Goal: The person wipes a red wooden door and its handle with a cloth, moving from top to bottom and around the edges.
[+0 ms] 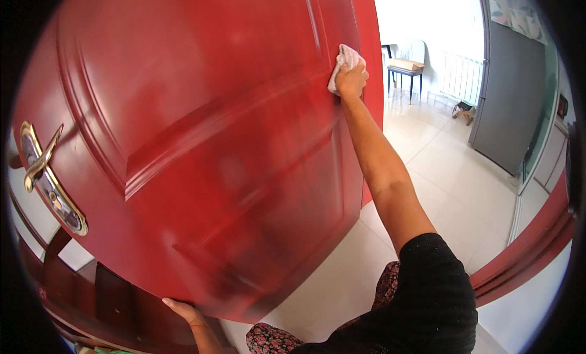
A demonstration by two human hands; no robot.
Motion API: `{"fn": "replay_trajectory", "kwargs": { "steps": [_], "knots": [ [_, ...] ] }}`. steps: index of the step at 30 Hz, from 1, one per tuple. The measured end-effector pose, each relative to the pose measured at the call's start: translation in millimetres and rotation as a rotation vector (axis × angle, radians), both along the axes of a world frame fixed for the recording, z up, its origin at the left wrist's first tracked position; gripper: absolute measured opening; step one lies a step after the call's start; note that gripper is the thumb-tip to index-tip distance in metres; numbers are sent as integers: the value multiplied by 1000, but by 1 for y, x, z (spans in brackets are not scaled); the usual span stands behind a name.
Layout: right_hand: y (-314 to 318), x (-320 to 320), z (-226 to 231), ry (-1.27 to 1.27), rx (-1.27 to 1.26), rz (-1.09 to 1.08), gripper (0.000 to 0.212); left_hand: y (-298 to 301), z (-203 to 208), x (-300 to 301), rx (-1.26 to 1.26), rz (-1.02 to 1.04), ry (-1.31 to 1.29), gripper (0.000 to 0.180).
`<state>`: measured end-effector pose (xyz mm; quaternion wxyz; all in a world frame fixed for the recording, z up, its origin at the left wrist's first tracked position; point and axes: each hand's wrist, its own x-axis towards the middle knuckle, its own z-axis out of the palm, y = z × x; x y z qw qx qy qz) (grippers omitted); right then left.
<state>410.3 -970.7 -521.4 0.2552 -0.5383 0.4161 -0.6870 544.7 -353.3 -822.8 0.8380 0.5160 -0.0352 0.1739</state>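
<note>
A large red panelled door (244, 171) fills the left and middle of the view, standing at an angle. My right hand (352, 80) reaches up along an outstretched arm and is closed on a pale, bunched cloth (345, 56), which is pressed to the door's surface toward its far side. Low down, my left hand (183, 309) is at the door's near edge, with the thumb showing and the other fingers mostly hidden; it seems to grip that edge. A brass lever handle (43, 158) on a long ornate plate sits on the door at far left.
Beyond the door are a chair (406, 70) with a flat box on it, a white radiator (459, 78) and a tall grey cabinet-like unit (510, 91). A red door frame (519, 250) runs along the right. Dark brown wooden furniture (116, 299) stands at lower left.
</note>
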Motion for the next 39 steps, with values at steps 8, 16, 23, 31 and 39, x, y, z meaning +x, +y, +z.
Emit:
{"fn": "replay_trajectory", "kwargs": {
  "steps": [8, 16, 23, 31, 39],
  "knots": [
    [168, 39, -30, 64, -835, 111, 46, 12, -6, 16, 19, -139, -128, 75],
    [342, 51, -29, 204, -1339, 403, 58, 32, -30, 21, 197, 143, -113, 68],
    [431, 77, -12, 116, -1525, 506, 73, 26, -38, 30, 301, 98, -208, 67],
    [395, 80, -3, 46, -1657, 560, 64, 24, -32, 43, 126, 25, -148, 71],
    [170, 27, -8, 90, -1276, 169, 60, -1, -2, 26, 87, -76, -95, 69]
  ]
}}
